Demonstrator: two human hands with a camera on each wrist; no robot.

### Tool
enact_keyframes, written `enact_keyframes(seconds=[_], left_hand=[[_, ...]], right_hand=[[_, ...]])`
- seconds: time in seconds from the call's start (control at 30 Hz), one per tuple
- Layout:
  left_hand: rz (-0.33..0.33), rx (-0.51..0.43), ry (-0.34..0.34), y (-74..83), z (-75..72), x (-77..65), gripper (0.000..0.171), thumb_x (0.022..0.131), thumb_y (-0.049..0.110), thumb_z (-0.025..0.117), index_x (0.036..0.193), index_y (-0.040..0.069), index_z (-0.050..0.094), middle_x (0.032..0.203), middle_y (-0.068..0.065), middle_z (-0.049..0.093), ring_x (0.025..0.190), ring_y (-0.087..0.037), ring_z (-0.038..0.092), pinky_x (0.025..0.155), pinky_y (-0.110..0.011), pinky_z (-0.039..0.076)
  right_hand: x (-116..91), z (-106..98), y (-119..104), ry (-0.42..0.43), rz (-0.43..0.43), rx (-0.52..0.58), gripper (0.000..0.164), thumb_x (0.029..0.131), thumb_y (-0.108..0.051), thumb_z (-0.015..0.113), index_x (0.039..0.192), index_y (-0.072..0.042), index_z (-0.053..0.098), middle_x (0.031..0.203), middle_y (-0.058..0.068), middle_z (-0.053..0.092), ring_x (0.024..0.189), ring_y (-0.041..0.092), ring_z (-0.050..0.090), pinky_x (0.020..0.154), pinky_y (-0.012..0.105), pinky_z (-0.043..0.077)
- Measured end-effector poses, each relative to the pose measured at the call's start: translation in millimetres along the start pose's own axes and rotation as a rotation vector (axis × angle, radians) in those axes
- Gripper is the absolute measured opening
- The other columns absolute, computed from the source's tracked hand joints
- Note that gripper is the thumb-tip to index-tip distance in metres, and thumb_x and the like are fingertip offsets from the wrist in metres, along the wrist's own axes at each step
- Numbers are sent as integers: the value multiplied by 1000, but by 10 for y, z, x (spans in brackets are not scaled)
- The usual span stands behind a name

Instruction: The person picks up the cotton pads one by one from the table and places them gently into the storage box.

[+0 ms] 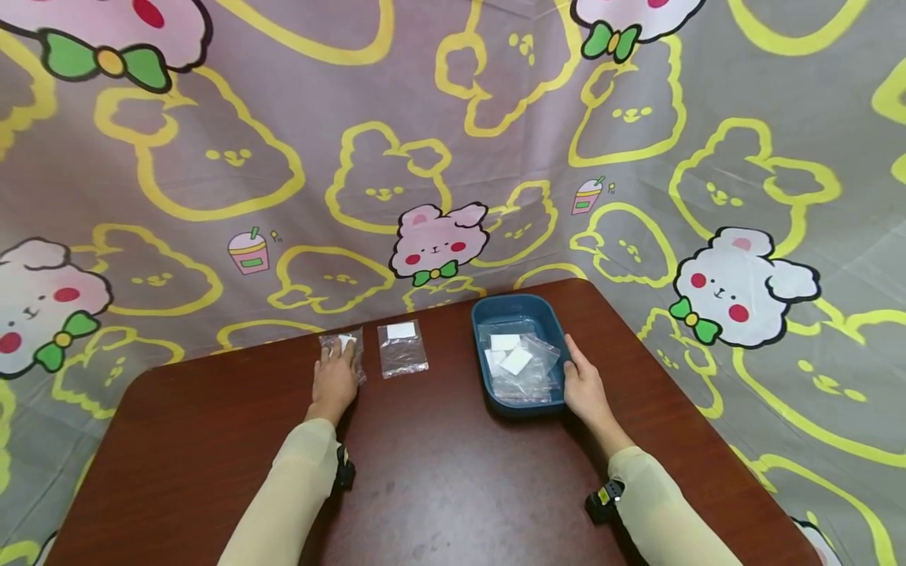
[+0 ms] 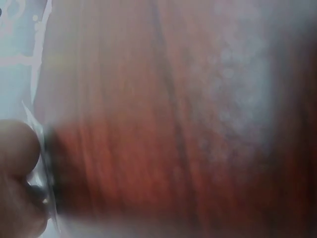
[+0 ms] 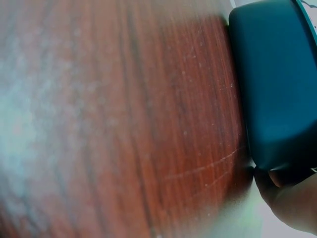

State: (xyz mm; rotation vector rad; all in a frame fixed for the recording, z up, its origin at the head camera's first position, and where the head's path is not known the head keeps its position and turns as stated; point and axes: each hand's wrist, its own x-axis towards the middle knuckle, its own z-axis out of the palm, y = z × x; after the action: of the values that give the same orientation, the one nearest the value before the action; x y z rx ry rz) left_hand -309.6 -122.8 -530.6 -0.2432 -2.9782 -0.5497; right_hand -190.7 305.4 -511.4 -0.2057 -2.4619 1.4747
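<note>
At the table's far left side, my left hand (image 1: 335, 383) lies over a clear plastic bag (image 1: 358, 363) with a white card in it, fingers stretched across it. The left wrist view catches fingertips (image 2: 19, 148) right at the bag's thin edge. Just to the right, a second clear bag (image 1: 403, 360) lies flat, its white card at the top. My right hand (image 1: 585, 387) grips the right side of a blue plastic tray (image 1: 525, 409), thumb at the rim. Inside the tray several clear bags (image 1: 522, 385) with white cards lie heaped. In the right wrist view the tray's outer wall (image 3: 277, 89) stands beside the fingers.
A dark reddish-brown wooden table (image 1: 425, 472) carries everything. Patterned cloth (image 1: 311, 157) hangs behind its far edge and along the right side. A small black device (image 1: 344, 469) is strapped on the left wrist, another (image 1: 602, 503) on the right.
</note>
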Motion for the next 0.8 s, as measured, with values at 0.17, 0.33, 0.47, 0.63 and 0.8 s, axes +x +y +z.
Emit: enact_keyframes(seconds=[0.17, 0.33, 0.47, 0.63, 0.8], left_hand=[[19, 18, 20, -17, -14, -4, 54, 92, -2, 52, 145, -8, 42, 153, -30, 37, 140, -50, 32, 111, -66, 29], [24, 9, 35, -37, -14, -1, 53, 91, -6, 50, 143, -10, 43, 151, -29, 40, 139, -49, 35, 110, -66, 31], [15, 4, 23, -48, -7, 1, 53, 92, -6, 49, 145, -10, 41, 152, -29, 39, 140, -49, 33, 111, -65, 29], [9, -2, 20, -58, 0, 1, 52, 94, -6, 48, 145, -10, 41, 153, -28, 39, 141, -48, 32, 112, -65, 28], [17, -9, 33, -52, -17, -9, 52, 93, -6, 49, 144, -9, 42, 151, -28, 41, 140, -48, 33, 110, -66, 30]], right_hand=[[-2, 4, 3, 2, 0, -1, 53, 106, -2, 37, 158, -7, 31, 160, 15, 32, 148, 32, 27, 120, 48, 21], [3, 4, 5, 3, 6, -1, 53, 106, -2, 37, 158, -8, 31, 160, 15, 32, 148, 32, 27, 120, 48, 21], [4, 4, 8, 3, 7, -1, 53, 106, -2, 37, 158, -8, 31, 161, 14, 31, 148, 31, 27, 121, 48, 21], [8, 2, 16, -1, 12, -1, 53, 106, -3, 36, 158, -10, 31, 161, 14, 31, 149, 31, 26, 121, 48, 20], [8, 1, 28, 1, 17, 5, 53, 106, -3, 36, 158, -10, 31, 161, 13, 31, 149, 30, 25, 121, 48, 20]])
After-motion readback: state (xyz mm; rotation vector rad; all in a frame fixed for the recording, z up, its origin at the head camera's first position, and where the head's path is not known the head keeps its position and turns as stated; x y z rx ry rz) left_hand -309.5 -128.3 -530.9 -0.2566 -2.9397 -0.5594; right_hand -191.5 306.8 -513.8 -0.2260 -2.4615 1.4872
